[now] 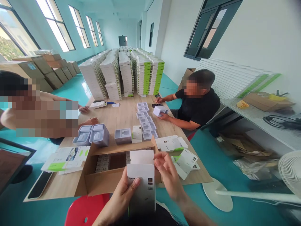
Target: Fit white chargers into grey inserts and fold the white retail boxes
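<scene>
In front of me is a white printed carton (143, 196), upright, with its top flap (141, 156) raised. My left hand (124, 190) is closed around the carton's left side, thumb on the printed face. At the flap's right edge, the curled fingers of my right hand (167, 171) pinch the flap's corner. Just beyond the carton, an open cardboard box (103, 185) holds rows of small white packages (102, 164). Flat white cartons (185, 163) with green parts lie right of my right hand.
Plastic trays (123, 135) stand beyond the box, with more in a column (146, 121). A phone (40, 185) and flat cartons (67, 158) lie left. Co-workers sit at both sides; the right one holds a tray (160, 110). Stacked cartons (110, 69) rise behind. A fan (291, 172) stands right.
</scene>
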Tool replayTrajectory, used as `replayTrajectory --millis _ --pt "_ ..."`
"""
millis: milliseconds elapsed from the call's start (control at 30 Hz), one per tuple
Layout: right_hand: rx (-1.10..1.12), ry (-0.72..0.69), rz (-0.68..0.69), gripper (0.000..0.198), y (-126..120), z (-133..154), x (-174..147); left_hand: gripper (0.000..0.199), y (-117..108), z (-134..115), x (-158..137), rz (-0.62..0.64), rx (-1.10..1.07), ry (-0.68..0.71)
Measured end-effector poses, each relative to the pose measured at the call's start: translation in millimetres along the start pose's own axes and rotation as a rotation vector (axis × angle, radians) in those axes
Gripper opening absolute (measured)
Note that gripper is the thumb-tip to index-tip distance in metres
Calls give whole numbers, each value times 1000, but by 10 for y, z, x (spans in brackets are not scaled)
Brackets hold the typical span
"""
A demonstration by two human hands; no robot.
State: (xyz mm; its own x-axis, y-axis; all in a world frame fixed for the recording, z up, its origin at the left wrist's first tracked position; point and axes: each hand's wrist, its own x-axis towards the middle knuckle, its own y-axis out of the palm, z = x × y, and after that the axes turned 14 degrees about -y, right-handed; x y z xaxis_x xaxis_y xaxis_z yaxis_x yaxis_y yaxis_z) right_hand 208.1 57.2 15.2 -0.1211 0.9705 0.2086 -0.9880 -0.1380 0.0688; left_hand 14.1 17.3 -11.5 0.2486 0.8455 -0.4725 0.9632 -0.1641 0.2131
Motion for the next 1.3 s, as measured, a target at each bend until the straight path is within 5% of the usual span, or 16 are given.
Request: replayTrajectory --millis 133,233,333,467,667,967,1133,1300 --pt "19 28 324 47 -130 70 318 61 -46 9 29 98 63 -3" --pt "-70 -207 513 31 -167 62 417 67 -117 45 32 132 75 -2" --pt "-153 -476 567 42 -192 3 419 67 -183 86 12 141 132 21" --pt "-192 -655 565 48 -201 -69 400 60 -193 120 -34 107 214 74" --pt "-159 -459 560 32 -178 -16 421 51 -92 107 -137 -20 128 123" --pt "-338 -517 897 43 -370 269 533 35 -13 138 -195 -66 144 288" --pt "-69 -182 1028 46 -444 492 593 31 59 137 -222 -45 211 386" --pt "-108 45 928 34 -391 572 582 27 -2 162 -209 -24 233 394"
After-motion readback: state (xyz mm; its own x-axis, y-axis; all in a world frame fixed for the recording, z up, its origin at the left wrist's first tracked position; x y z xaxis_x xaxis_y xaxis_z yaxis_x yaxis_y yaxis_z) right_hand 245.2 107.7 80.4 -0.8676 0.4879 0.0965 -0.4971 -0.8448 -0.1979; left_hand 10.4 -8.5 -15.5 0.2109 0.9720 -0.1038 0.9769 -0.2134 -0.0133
